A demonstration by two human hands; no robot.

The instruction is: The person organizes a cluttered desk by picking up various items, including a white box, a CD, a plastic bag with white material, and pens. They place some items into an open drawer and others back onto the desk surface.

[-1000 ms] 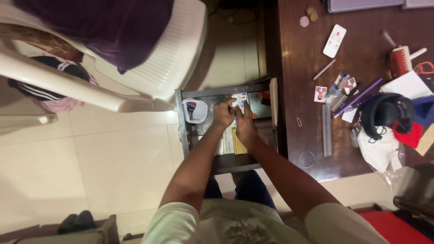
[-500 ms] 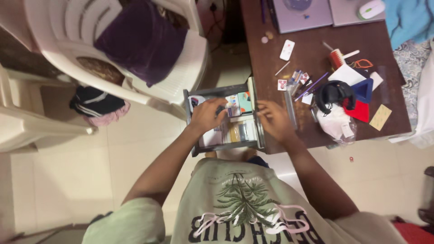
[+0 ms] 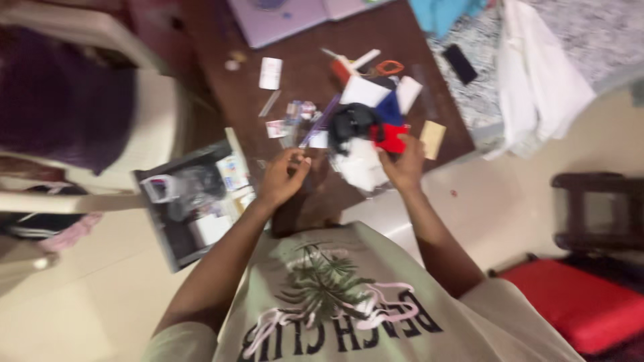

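Observation:
The picture is motion-blurred. My left hand [image 3: 285,175] is over the near edge of the dark wooden table [image 3: 302,87], fingers curled and pinched close together; whether they hold anything small is unclear. My right hand [image 3: 404,164] reaches into a heap of things at the table's near corner. It touches a white plastic bag [image 3: 359,166] and a red object [image 3: 389,137]; its grip is blurred. Black headphones [image 3: 350,121] lie in the heap just beyond both hands. An open drawer [image 3: 171,238] full of small packets stands to the left of my left hand.
A tan card [image 3: 433,139], papers, pens and a white remote-like item [image 3: 270,72] lie on the table, with a lilac laptop [image 3: 282,17] at its far end. A white plastic chair with purple cloth [image 3: 60,100] stands left. A dark stool [image 3: 597,208] and red cushion [image 3: 577,302] are right.
Both hands left the open drawer and moved right to the heap on the table. The view swung right and blurred.

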